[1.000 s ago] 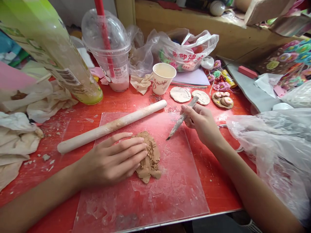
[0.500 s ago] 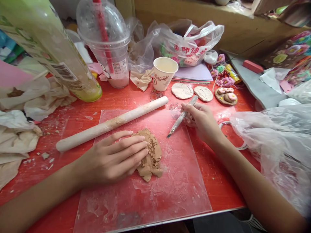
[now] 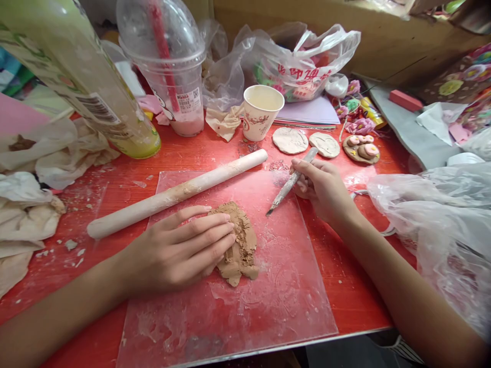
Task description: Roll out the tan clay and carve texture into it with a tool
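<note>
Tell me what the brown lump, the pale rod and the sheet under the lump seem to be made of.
Brown lump: likely clay, matte, with cracked, crumbly edges.
Pale rod: perhaps wood or plastic, dull, with tan smears; the look leaves it open.
Sheet: clear plastic or possibly glass, smudged, slightly shiny; the red tabletop shows through.

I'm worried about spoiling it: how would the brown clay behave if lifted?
The brown clay would probably tear, since its surface looks cracked and ragged. Its flattened shape suggests it may sag. It might cling to the mat, whose surface shows smears.
</note>
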A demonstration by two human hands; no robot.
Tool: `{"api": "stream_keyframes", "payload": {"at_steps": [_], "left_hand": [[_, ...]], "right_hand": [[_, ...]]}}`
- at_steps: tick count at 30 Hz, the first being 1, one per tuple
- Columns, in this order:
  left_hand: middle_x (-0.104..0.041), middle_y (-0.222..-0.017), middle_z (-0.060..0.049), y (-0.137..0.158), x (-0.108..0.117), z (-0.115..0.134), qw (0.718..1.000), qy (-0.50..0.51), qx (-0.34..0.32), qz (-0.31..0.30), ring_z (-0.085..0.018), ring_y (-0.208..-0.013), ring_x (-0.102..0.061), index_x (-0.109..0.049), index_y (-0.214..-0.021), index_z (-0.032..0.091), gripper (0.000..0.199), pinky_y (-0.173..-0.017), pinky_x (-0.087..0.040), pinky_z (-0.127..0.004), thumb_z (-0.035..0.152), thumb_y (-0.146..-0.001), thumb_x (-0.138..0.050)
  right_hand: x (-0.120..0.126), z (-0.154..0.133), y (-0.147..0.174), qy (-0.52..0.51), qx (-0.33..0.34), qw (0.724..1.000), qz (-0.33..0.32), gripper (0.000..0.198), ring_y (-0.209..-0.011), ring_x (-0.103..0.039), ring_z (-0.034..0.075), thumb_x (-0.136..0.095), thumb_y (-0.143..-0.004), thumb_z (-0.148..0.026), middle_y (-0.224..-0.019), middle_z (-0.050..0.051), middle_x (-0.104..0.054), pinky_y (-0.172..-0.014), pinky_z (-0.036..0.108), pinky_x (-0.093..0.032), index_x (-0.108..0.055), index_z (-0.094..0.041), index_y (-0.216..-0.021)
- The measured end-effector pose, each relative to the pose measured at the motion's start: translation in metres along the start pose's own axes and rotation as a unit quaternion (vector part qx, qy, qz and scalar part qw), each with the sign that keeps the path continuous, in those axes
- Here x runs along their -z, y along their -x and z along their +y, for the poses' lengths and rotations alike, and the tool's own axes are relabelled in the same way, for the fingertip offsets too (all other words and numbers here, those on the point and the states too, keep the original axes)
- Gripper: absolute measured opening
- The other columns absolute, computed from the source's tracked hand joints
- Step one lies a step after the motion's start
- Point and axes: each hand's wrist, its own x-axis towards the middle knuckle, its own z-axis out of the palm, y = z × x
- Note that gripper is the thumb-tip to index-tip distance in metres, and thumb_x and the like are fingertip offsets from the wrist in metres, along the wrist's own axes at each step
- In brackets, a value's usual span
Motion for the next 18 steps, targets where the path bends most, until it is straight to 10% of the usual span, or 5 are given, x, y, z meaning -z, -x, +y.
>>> {"api": "stream_keyframes", "payload": {"at_steps": [7, 18], "left_hand": [[-0.057, -0.117, -0.006, 0.001, 0.000, 0.000, 1.000, -0.004, -0.002, -0.005, -0.018, -0.119, -0.044, -0.056, -0.110, 0.014, 0.025, -0.102, -0.036, -0.036, 0.019, -0.089, -0.044], [-0.058, -0.116, -0.006, 0.000, 0.000, 0.000, 1.000, 0.001, 0.001, 0.000, -0.018, -0.118, -0.045, -0.056, -0.110, 0.013, 0.025, -0.102, -0.036, -0.036, 0.018, -0.088, -0.045]], "right_hand": [[-0.007, 0.000, 0.013, 0.057, 0.195, 0.978, 0.038, 0.025, -0.042, -0.029, 0.007, -0.056, -0.080, -0.034, -0.049, -0.005, -0.035, -0.041, 0.026, -0.020, -0.049, -0.019, -0.061], [-0.007, 0.006, 0.005, -0.025, 0.113, 0.993, 0.036, 0.023, -0.038, -0.026, 0.008, -0.051, -0.081, -0.028, -0.041, -0.006, -0.032, -0.040, 0.026, -0.017, -0.049, -0.020, -0.059]]}}
